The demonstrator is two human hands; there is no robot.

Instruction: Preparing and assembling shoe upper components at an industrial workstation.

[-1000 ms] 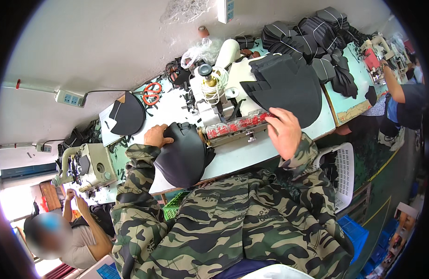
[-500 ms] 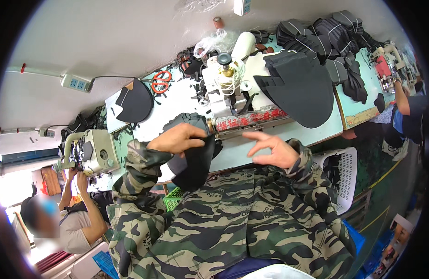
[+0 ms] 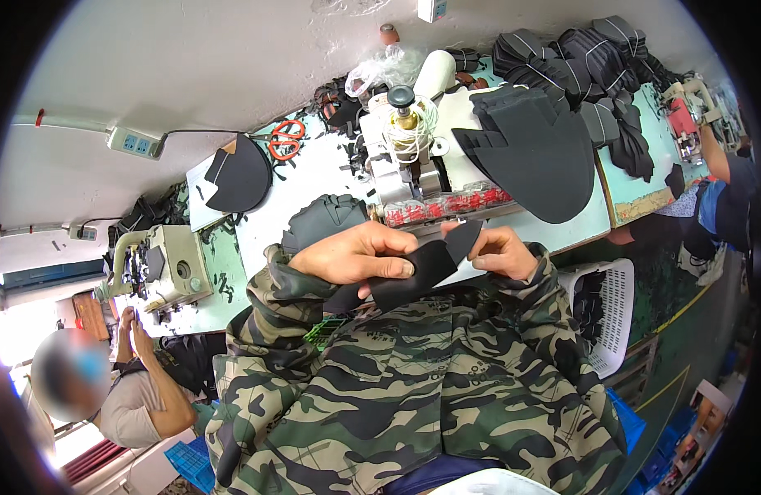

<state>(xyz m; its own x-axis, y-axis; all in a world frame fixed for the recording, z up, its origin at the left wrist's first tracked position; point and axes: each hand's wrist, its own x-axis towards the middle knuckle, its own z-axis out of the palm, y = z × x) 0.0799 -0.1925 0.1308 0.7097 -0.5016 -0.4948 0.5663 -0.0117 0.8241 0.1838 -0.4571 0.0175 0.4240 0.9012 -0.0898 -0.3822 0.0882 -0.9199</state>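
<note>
A black sheet piece, flexible and partly folded, is stretched between my hands close to my chest. My left hand pinches it between thumb and fingers. At its right end my right hand grips a corner, with the fingertips partly hidden behind it. Just beyond my hands stands a bench machine with a black knob on top and a red-marked front edge. Left of the machine lies a fanned stack of dark pieces, and a larger stack of dark grey pieces rests on its right side.
Orange-handled scissors and another dark stack lie on the white table. Tied black bundles are heaped at the back right. A white basket stands to my right. Co-workers sit at machines on both sides.
My right hand has come in from the right and taken hold of the black piece. My left hand has moved right with it, away from the fanned stack.
</note>
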